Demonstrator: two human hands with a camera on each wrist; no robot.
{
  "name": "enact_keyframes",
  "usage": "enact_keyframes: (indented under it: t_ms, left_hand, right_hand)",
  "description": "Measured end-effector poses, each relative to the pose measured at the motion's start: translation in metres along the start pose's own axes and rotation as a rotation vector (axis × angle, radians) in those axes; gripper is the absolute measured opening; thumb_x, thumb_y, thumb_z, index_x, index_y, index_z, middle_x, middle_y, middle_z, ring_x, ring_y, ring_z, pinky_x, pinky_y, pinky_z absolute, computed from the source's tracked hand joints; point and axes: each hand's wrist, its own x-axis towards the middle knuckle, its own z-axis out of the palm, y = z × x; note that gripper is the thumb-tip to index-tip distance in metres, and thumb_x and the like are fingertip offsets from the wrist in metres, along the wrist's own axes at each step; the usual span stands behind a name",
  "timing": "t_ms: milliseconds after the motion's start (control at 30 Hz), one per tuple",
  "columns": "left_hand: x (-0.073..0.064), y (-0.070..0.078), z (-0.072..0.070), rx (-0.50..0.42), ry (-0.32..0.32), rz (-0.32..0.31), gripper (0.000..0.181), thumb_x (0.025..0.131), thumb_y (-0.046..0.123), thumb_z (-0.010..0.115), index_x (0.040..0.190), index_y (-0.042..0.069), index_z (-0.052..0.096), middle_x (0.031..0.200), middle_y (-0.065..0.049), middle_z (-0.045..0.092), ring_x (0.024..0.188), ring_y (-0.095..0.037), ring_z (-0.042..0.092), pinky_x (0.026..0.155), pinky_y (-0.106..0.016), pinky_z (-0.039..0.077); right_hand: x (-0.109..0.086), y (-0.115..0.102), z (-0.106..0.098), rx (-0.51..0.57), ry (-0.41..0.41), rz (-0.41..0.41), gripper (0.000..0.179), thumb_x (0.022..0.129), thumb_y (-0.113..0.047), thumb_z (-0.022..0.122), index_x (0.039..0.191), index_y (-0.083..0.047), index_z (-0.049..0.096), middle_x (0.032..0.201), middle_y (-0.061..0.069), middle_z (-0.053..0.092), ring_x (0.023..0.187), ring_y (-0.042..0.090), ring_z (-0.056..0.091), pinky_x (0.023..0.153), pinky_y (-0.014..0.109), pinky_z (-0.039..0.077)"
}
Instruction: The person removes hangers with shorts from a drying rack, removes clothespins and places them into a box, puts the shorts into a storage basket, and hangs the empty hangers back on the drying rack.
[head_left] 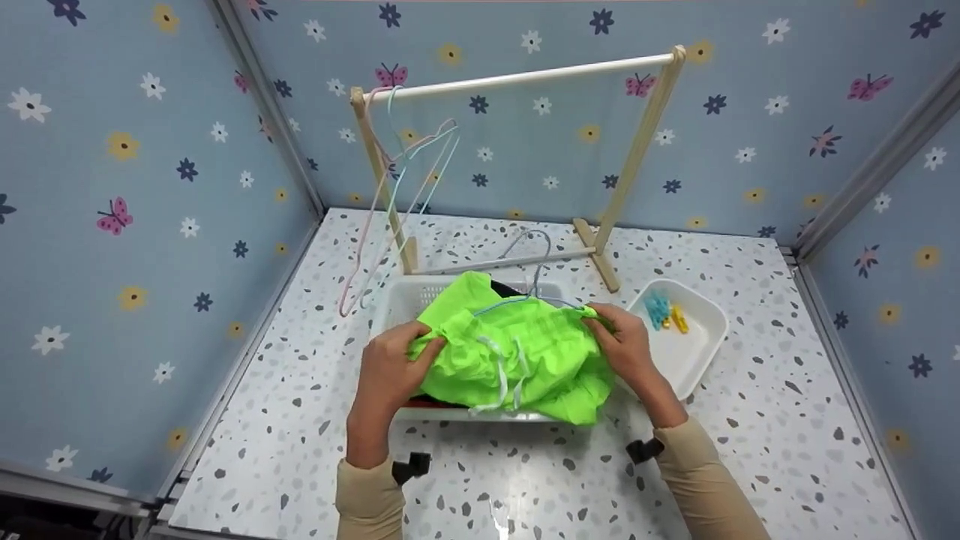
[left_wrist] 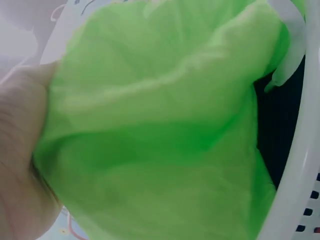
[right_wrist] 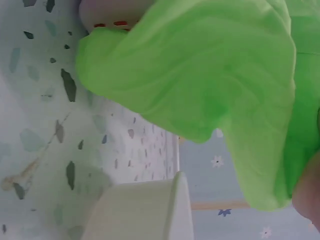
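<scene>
Bright green shorts (head_left: 540,360) with a gathered waist and white drawstring (head_left: 501,375) are spread over a white basket (head_left: 491,415). At the waist's left corner my left hand (head_left: 394,360) pinches the cloth between thumb and fingers. My right hand (head_left: 626,341) grips the opposite corner, close to one end of a blue-grey hanger (head_left: 536,289). The hanger's hook stands up above the waistband, and its lower part is hidden by the cloth. In the left wrist view the shorts (left_wrist: 150,115) hang from the left hand (left_wrist: 25,150); in the right wrist view a fingertip (right_wrist: 307,195) shows at the fabric.
Behind the basket stands a wooden rack with a white rail (head_left: 525,77). A pink hanger (head_left: 364,225) and a light-blue hanger (head_left: 401,180) hang at its left end. On the right, a white tray (head_left: 694,367) holds blue clips (head_left: 657,309) and yellow clips (head_left: 679,319). Patterned walls enclose the speckled table (head_left: 255,420).
</scene>
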Motion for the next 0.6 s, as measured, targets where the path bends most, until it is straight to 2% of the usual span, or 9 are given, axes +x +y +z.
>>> enact_keyframes:
  t_ms: [100, 200, 367, 500, 600]
  left_hand:
    - [0.003, 0.007, 0.001, 0.124, -0.023, 0.005, 0.014, 0.091, 0.026, 0.071, 0.087, 0.013, 0.068, 0.076, 0.0, 0.065, 0.067, -0.018, 0.063, 0.057, -0.037, 0.05]
    - [0.006, 0.013, 0.003, 0.186, -0.026, 0.016, 0.014, 0.094, 0.025, 0.067, 0.088, 0.013, 0.066, 0.069, 0.0, 0.061, 0.059, -0.019, 0.059, 0.05, -0.037, 0.047]
    - [0.008, 0.02, 0.006, 0.193, -0.004, 0.036, 0.011, 0.097, 0.021, 0.062, 0.089, 0.012, 0.063, 0.06, 0.004, 0.049, 0.046, -0.014, 0.045, 0.042, -0.033, 0.038]
    - [0.009, 0.022, 0.007, 0.18, 0.004, 0.048, 0.013, 0.099, 0.02, 0.056, 0.089, 0.013, 0.061, 0.057, 0.005, 0.044, 0.044, -0.013, 0.04, 0.04, -0.032, 0.034]
    - [0.01, 0.022, 0.006, 0.182, 0.025, 0.047, 0.012, 0.098, 0.018, 0.054, 0.089, 0.013, 0.059, 0.055, 0.005, 0.04, 0.044, -0.013, 0.039, 0.039, -0.032, 0.032]
  right_hand:
    - [0.007, -0.005, 0.002, -0.078, 0.028, -0.086, 0.02, 0.082, -0.003, 0.075, 0.102, -0.007, 0.075, 0.095, 0.005, 0.073, 0.088, 0.019, 0.068, 0.076, 0.03, 0.051]
    - [0.013, -0.012, 0.007, -0.132, 0.045, -0.162, 0.019, 0.081, -0.006, 0.077, 0.1, -0.009, 0.075, 0.091, 0.003, 0.073, 0.082, 0.019, 0.069, 0.069, 0.036, 0.052]
    - [0.024, -0.027, 0.017, -0.167, 0.045, -0.241, 0.017, 0.082, -0.01, 0.077, 0.099, -0.013, 0.076, 0.086, 0.0, 0.071, 0.071, 0.016, 0.066, 0.057, 0.036, 0.049]
    - [0.03, -0.039, 0.026, -0.209, 0.036, -0.292, 0.014, 0.084, -0.015, 0.075, 0.098, -0.015, 0.075, 0.075, -0.002, 0.066, 0.055, 0.012, 0.055, 0.047, 0.032, 0.041]
    - [0.034, -0.048, 0.033, -0.245, 0.03, -0.332, 0.012, 0.085, -0.018, 0.075, 0.097, -0.016, 0.075, 0.071, -0.002, 0.064, 0.05, 0.01, 0.048, 0.044, 0.03, 0.038]
